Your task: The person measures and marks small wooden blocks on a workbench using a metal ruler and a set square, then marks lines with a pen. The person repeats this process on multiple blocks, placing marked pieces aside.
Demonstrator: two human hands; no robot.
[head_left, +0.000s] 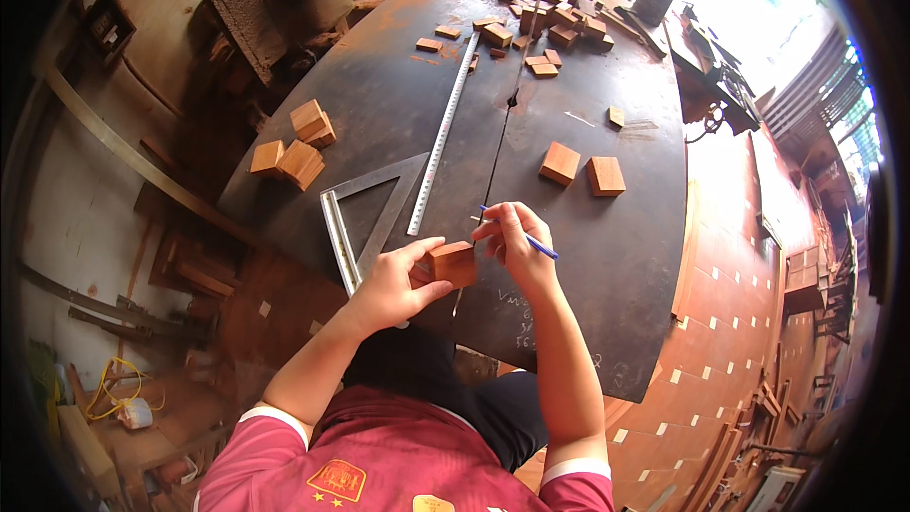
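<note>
Left hand grasps one wooden block between thumb and fingers, above the near part of the dark table; whether the block touches the tabletop, I cannot tell. Right hand, just beside it, has its fingers closed round one blue pen, its shaft slanting down to the right. Past the hands lie one ruler and, left of it, one metal set square with a thick edge. Loose blocks sit in groups: what look like four in a left-hand cluster, some leaning or stacked, and two larger blocks on the right, near each other, with one small piece beyond them. At the far end is a heap of blocks, too crowded to count
</note>
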